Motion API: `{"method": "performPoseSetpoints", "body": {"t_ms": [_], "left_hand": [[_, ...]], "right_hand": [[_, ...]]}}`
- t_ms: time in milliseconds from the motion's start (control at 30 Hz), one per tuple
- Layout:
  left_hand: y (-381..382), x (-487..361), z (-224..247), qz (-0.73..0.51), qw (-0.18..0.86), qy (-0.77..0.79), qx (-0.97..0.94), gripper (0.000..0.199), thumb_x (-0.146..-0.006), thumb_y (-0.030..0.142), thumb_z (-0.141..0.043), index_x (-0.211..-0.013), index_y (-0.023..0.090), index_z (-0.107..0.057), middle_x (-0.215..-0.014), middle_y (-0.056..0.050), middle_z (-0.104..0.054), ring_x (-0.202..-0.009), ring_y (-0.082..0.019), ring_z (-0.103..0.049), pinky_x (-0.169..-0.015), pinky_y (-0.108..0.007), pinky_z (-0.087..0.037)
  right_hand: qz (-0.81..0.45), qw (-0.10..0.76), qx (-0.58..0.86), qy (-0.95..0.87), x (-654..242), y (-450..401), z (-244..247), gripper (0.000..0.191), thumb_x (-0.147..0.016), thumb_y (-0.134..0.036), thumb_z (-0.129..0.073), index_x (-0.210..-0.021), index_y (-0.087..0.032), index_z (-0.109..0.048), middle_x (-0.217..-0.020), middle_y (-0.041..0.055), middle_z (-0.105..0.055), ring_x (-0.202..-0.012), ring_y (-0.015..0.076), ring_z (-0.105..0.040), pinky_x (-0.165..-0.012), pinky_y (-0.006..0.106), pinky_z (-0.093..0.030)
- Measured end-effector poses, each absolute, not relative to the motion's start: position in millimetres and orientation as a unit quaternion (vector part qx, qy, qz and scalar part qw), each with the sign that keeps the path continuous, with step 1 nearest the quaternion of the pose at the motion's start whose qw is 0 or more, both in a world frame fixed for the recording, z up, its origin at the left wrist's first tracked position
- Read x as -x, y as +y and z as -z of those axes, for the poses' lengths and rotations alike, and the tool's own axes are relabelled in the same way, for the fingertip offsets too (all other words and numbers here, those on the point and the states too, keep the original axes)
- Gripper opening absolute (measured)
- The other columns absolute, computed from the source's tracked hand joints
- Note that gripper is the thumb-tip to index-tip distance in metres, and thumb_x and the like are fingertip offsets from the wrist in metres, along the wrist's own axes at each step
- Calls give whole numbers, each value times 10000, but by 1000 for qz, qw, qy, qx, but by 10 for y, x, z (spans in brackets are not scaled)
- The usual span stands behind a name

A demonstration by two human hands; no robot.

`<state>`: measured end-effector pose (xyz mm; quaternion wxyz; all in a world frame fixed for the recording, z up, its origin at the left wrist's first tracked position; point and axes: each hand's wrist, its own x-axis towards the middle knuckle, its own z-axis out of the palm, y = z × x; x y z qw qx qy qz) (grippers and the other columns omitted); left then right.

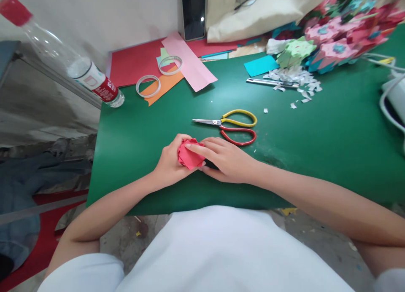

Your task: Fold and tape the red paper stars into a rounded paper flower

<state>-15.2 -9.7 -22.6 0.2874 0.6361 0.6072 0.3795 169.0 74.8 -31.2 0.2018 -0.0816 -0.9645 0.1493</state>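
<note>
Near the front of the green table, both my hands are closed around a red folded-paper flower with a pleated rim. My left hand wraps its left side, the thumb at the upper edge and the other fingers mostly hidden beneath. From the right, my right hand grips it, with the index finger lying across the top face and the thumb at the lower right edge. Just beyond my right hand lie scissors with one yellow and one red handle, blades pointing left.
On the green table are tape rolls, a pink paper strip, red sheets, a utility knife, white paper scraps and several paper flowers. A bottle stands left; a phone leans at the back.
</note>
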Motion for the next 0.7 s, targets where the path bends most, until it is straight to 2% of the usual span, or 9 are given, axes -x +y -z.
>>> {"method": "performPoseSetpoints", "body": {"t_ms": [700], "left_hand": [[-98, 150, 243, -384, 280, 600, -644, 610, -610, 465, -821, -1041, 232, -458, -930, -1, -650, -757, -135, -645, -654, -230, -506]], "right_hand": [[-138, 204, 77, -966, -1680, 755, 326, 533, -934, -309, -463, -1416, -115, -342, -1137, 150, -615, -1017, 257, -550, -877, 412, -496]]}}
